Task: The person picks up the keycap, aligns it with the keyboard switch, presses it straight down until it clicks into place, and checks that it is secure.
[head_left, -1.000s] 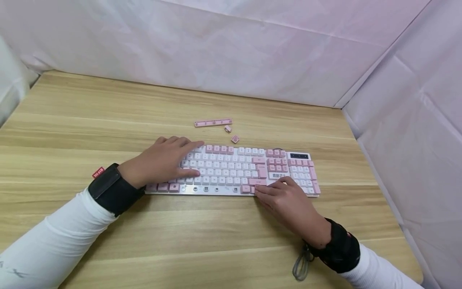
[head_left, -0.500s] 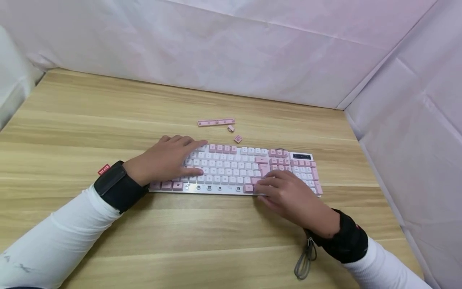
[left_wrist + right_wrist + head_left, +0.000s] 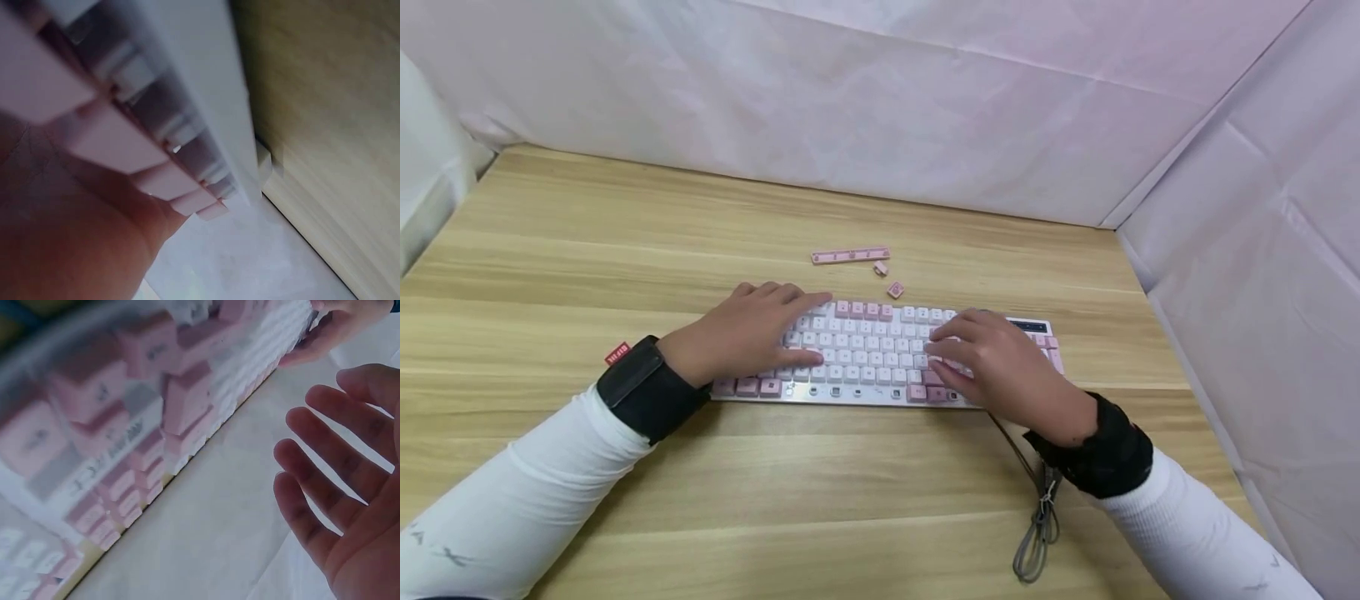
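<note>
A white and pink keyboard (image 3: 868, 358) lies across the table, its bottom row showing bare white switch sockets (image 3: 857, 392) in the middle. Over its left end rests my left hand (image 3: 737, 333), thumb and index finger spread and straight; in the left wrist view the palm (image 3: 81, 212) lies against pink keys (image 3: 119, 137). My right hand (image 3: 1000, 358) hovers above the right part of the keyboard, covering some keys. In the right wrist view its fingers are spread, hold nothing and are apart from the keys. Below it, a pink keycap (image 3: 936, 393) sits in the bottom row.
Behind the keyboard lie a long pink keycap (image 3: 850, 256) with its underside up and two small pink keycaps (image 3: 881, 268). A bundled grey cable (image 3: 1037, 537) lies at the right front. Pale cloth (image 3: 850, 100) hangs behind the table (image 3: 775, 492) and at its sides.
My right hand has lifted off the bottom-row keys and moved up over the keyboard, uncovering the pink keycap there. My left hand stays on the keyboard. The view has shifted slightly.
</note>
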`<state>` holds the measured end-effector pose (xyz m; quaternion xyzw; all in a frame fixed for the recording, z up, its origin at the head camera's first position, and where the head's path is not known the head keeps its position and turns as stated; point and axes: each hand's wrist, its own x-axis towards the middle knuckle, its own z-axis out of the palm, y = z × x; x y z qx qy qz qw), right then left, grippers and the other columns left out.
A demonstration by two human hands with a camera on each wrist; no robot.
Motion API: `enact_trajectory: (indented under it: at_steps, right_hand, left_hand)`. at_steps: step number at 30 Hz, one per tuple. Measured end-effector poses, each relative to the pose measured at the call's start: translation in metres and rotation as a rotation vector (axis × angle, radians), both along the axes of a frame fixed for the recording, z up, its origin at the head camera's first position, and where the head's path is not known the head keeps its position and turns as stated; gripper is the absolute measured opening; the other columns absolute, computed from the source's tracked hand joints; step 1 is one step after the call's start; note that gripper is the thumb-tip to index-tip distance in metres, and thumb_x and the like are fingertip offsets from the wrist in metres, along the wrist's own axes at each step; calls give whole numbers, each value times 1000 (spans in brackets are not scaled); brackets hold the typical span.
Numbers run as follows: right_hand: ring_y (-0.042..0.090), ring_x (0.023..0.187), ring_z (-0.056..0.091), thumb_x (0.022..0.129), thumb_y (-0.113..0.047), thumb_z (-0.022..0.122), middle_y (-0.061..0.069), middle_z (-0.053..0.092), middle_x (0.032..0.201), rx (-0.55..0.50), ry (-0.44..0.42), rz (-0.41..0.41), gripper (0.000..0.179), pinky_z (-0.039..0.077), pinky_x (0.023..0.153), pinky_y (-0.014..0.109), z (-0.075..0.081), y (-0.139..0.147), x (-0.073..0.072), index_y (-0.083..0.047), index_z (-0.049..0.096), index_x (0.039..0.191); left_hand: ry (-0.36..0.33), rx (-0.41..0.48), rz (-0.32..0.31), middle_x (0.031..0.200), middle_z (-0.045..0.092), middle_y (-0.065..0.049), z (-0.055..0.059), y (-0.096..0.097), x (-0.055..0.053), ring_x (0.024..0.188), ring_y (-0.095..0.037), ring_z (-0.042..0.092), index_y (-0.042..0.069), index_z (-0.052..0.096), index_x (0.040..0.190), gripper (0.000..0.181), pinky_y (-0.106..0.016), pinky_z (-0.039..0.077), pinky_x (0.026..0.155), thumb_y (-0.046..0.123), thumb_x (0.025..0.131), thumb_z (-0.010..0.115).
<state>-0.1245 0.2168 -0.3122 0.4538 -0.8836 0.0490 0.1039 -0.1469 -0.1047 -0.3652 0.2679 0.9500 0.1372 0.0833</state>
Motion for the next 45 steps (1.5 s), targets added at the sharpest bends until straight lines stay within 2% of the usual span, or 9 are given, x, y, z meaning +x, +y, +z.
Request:
enact_trajectory:
  at_steps: [5, 11, 18, 22, 25, 27, 31, 38, 45]
  right_hand:
    - [22, 95, 67, 87, -13, 78, 6, 75, 98, -11, -77, -60, 14, 58, 83, 37, 7, -13, -25, -7, 79, 99]
    - [19, 89, 68, 92, -11, 71, 5, 75, 96, 40, -177, -124, 14, 57, 77, 33, 10, -32, -62, -8, 79, 103]
    - [16, 82, 67, 99, -16, 61, 6, 76, 95, 99, -297, -234, 20, 55, 80, 33, 5, -55, -103, -7, 78, 104]
    - [16, 63, 54, 102, -20, 56, 5, 69, 77, 119, -385, -290, 28, 46, 68, 32, 1, -63, -119, -8, 79, 92]
    - [14, 56, 47, 102, -25, 57, 4, 65, 67, 146, -443, -318, 32, 40, 64, 31, -2, -68, -127, -10, 77, 83]
    - [11, 57, 54, 101, -26, 58, 2, 68, 68, 158, -482, -339, 30, 44, 67, 30, -3, -70, -130, -10, 78, 84]
    - [13, 70, 69, 101, -24, 59, 3, 76, 82, 160, -536, -366, 25, 53, 82, 34, -6, -71, -134, -9, 79, 97]
    - [19, 80, 68, 100, -22, 61, 7, 76, 93, 155, -551, -382, 23, 53, 82, 35, -5, -73, -135, -7, 78, 102]
    - [20, 87, 70, 99, -18, 64, 11, 75, 106, 157, -552, -372, 22, 55, 90, 38, -4, -75, -136, -6, 77, 110]
  left_hand:
    - [-10, -6, 4, 147, 50, -16, 1, -1, 2, 139, -40, 43, 24, 30, 159, 88, -65, 31, 111, 68, 89, 59]
    - [12, -3, 9, 147, 51, -14, 1, -2, 1, 140, -37, 43, 24, 31, 158, 87, -63, 32, 111, 67, 89, 61]
    - [3, 2, 12, 148, 50, -14, 1, -1, 2, 140, -38, 43, 25, 31, 158, 88, -63, 31, 112, 68, 88, 61]
    - [11, 12, 12, 148, 50, -13, 0, 1, 3, 141, -35, 43, 25, 31, 158, 88, -62, 31, 112, 68, 88, 61]
    - [18, 11, 7, 148, 51, -12, 0, 3, 4, 140, -34, 43, 25, 31, 158, 88, -61, 32, 112, 68, 88, 61]
    - [19, 9, 3, 147, 51, -11, 1, 6, 5, 140, -34, 44, 25, 31, 158, 88, -60, 33, 112, 69, 88, 60]
    - [19, -1, 0, 147, 50, -11, 2, 9, 5, 139, -35, 44, 26, 29, 159, 88, -60, 33, 111, 70, 88, 59]
    - [17, -5, -7, 147, 51, -12, 7, 10, 6, 140, -34, 43, 25, 29, 159, 88, -61, 32, 112, 69, 89, 59]
    - [3, 1, -11, 148, 50, -12, 8, 9, 7, 140, -35, 43, 24, 28, 159, 89, -62, 32, 112, 68, 89, 59]
